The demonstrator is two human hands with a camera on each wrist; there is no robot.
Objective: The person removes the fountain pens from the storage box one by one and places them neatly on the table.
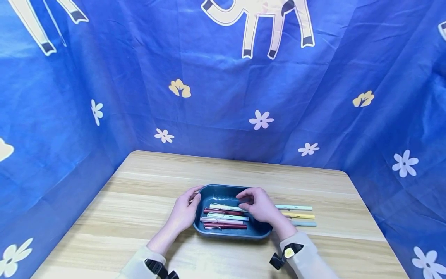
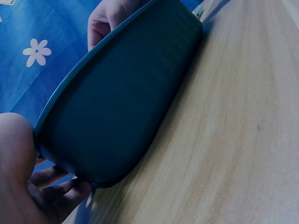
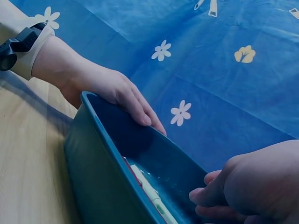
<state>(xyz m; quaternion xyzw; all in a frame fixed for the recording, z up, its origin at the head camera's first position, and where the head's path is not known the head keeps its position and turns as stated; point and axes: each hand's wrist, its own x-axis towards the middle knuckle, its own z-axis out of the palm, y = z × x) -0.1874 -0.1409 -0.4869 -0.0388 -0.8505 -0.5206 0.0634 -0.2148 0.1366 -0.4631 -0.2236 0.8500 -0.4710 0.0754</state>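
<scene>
A dark teal tray [image 1: 223, 193] [image 2: 121, 102] [image 3: 98, 177] lies mid-table with several pens in it: cream [image 1: 223, 207] [image 3: 149, 191], dark red [image 1: 223, 212], pale and red ones. My left hand [image 1: 195, 193] [image 3: 149, 119] [image 2: 18, 186] grips the tray's left rim, fingers draped over the edge into it. Over the tray's right half hovers my right hand [image 1: 244, 198] [image 3: 205, 193] [image 2: 105, 18]. Its fingers are loosely curled just above the cream pen's end, with nothing seen between them.
Three pens lie side by side on the wooden table [image 1: 139, 209] just right of the tray: mint [image 1: 296, 207], yellow [image 1: 299, 216] and grey-blue [image 1: 304, 224]. A blue flower-print cloth [image 1: 223, 97] walls in the table at the back and sides.
</scene>
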